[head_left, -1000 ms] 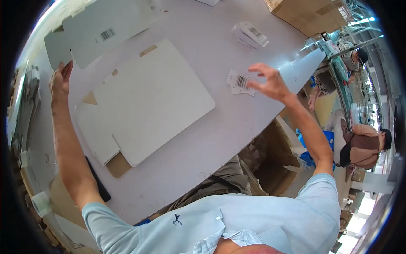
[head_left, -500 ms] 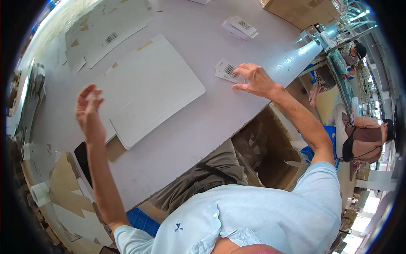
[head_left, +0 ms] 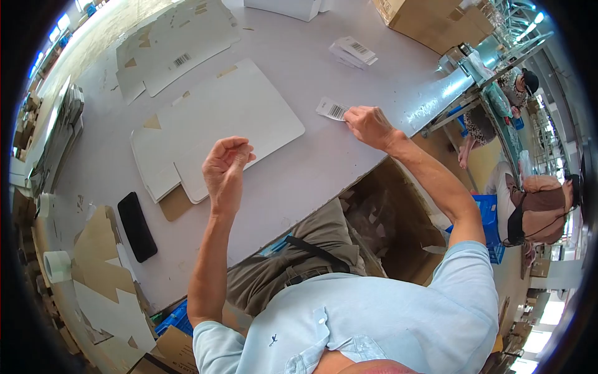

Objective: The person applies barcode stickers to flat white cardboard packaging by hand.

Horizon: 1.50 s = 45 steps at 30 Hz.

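Note:
My right hand (head_left: 372,126) is closed, its fingertips pinching the near end of a white barcode label (head_left: 331,110) at the table's right side. My left hand (head_left: 225,171) hovers over the near edge of a flat white cardboard sheet (head_left: 246,112), its fingers curled in and nothing visible in them. That sheet lies partly over another white piece. Farther back is a flat cardboard piece (head_left: 168,47) bearing a barcode. A small pile of barcode labels (head_left: 354,51) rests beyond my right hand.
A black phone (head_left: 137,227) lies at the left near tape rolls (head_left: 57,267) and cardboard scraps (head_left: 103,249). Stacked flat sheets (head_left: 62,137) stand at the far left. An open carton (head_left: 405,230) is below the table edge; another box (head_left: 436,22) sits behind. Other people work at the right.
My left hand has moved right and its fingers have curled in, uncovering the phone. My right hand's fingers have closed on the end of the barcode label.

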### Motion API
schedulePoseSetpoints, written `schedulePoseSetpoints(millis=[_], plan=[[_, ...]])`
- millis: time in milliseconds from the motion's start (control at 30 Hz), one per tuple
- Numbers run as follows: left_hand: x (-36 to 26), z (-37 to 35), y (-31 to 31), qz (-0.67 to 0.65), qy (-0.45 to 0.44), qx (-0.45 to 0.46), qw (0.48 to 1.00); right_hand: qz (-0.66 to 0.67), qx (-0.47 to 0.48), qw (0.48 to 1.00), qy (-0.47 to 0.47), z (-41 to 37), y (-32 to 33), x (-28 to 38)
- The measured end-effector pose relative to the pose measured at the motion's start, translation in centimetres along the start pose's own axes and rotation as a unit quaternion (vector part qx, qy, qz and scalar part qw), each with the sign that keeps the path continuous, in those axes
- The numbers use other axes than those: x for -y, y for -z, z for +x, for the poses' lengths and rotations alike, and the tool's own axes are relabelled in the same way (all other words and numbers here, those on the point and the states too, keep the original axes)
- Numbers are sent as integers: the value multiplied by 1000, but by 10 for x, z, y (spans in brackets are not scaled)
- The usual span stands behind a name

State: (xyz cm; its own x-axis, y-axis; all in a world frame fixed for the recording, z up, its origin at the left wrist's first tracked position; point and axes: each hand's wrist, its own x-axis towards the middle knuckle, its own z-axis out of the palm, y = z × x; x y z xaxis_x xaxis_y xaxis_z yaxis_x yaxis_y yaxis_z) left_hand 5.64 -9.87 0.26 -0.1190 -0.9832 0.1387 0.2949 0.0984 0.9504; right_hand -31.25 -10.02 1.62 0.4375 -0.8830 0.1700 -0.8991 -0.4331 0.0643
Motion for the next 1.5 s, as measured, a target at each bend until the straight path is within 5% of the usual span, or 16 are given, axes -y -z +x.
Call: schedulePoseSetpoints(millis=[167,233,333,467,567,633,700,733,800,1067,1133,1167,1233,1300,1367,1500], plan=[[2,-8,5,-2,1,57,998,29,-7,999,-19,-1,21,12],[-7,-10,3,-82,95,103,987,-2,-218,975,49,4,39,24],[-25,-9,-2,-174,261,156,937,-8,-259,958,120,15,63,62],[-20,-7,-1,-223,329,143,906,47,-249,933,257,32,67,111],[6,-7,10,-221,218,142,940,80,-267,934,225,49,63,127],[1,-8,7,-184,149,44,971,145,-285,934,159,52,55,126],[2,-7,5,-189,136,19,972,492,-149,847,-135,51,42,124],[3,-8,5,-191,130,2,973,494,-148,846,-134,52,39,127],[2,-9,4,-183,133,0,974,662,-95,726,-161,57,32,138],[0,-9,3,-135,165,12,977,697,-77,686,-192,73,35,139],[-9,-11,-8,229,-101,-160,955,699,-70,683,-199,75,36,140],[-13,-12,-5,231,-101,-162,954,680,-63,701,-203,75,38,141],[-22,-7,5,372,-297,-141,868,664,-64,718,-202,78,42,147],[-14,-10,5,325,-287,-96,896,645,-13,743,-179,81,47,159],[-9,-13,0,143,-144,14,979,653,3,742,-153,86,54,167],[-3,-15,2,-109,-6,22,994,694,62,706,-127,96,55,172]])
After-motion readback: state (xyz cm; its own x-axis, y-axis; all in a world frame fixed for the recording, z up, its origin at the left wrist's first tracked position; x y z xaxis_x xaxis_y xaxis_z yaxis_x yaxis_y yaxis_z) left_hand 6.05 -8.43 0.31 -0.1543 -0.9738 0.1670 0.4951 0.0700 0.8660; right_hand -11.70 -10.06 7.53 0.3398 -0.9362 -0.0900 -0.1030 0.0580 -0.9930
